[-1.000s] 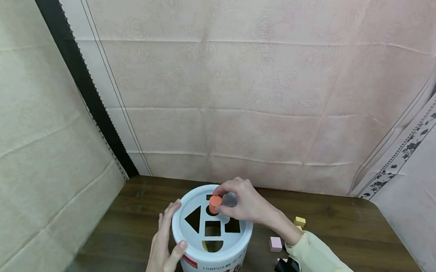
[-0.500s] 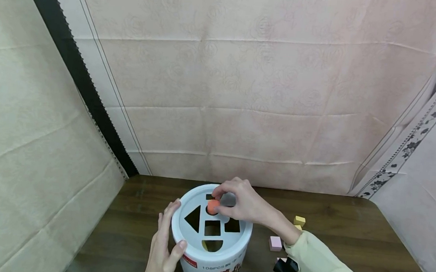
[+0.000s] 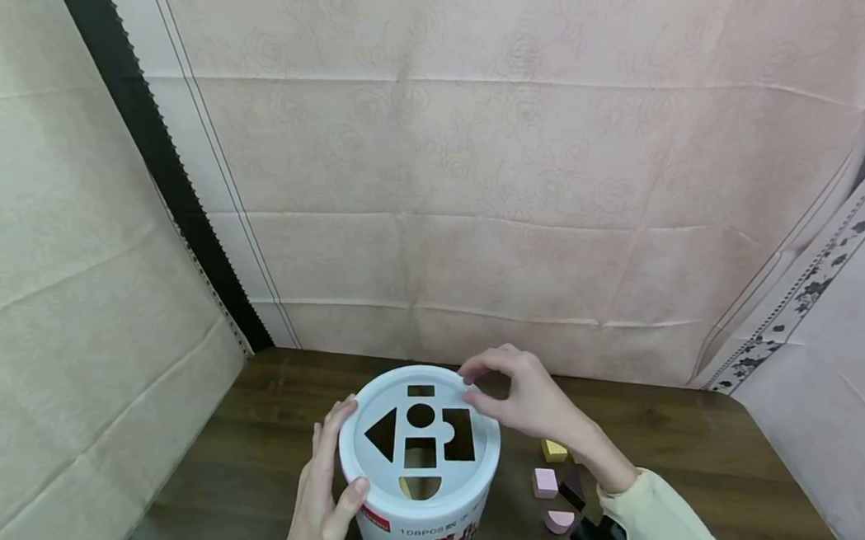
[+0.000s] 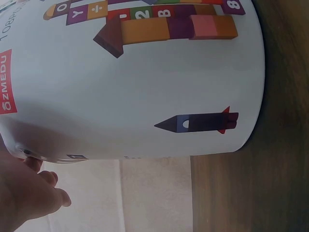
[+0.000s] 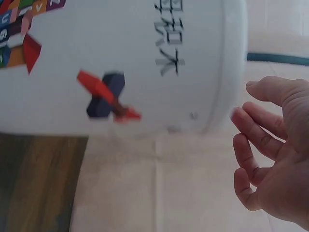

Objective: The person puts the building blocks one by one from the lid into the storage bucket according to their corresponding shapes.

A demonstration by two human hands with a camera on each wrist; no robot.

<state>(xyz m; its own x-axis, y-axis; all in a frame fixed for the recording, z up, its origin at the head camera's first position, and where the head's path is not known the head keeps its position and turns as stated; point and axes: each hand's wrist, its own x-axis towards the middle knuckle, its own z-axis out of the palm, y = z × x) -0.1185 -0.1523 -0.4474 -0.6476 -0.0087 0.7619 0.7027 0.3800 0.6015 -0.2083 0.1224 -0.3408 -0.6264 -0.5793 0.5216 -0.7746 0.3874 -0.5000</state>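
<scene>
A white bucket [image 3: 417, 517] with printed block pictures stands upright in the head view. Its pale blue lid [image 3: 390, 482] has several cut-out holes, among them a round one, a triangle and a half-circle. Something yellow shows through the half-circle hole. My left hand [image 3: 326, 482] rests against the bucket's left side, fingers and thumb spread along the lid's rim. My right hand [image 3: 517, 393] is at the lid's right rear edge, thumb and fingers apart with nothing between them. In the right wrist view its fingers [image 5: 258, 130] are loosely bent beside the lid's rim.
Right of the bucket, on the dark wooden table [image 3: 660, 437], lie a yellow block [image 3: 554, 451], a pink block [image 3: 546, 483], a dark block [image 3: 573, 491] and a pink half-round block [image 3: 559, 522]. A black wrist camera [image 3: 598, 536] hangs under the right sleeve. Pale cloth [image 3: 482, 182] surrounds the table.
The orange cylinder that my right hand pinched went down into the round hole and is out of sight. My right hand let go and moved right. My left hand stayed.
</scene>
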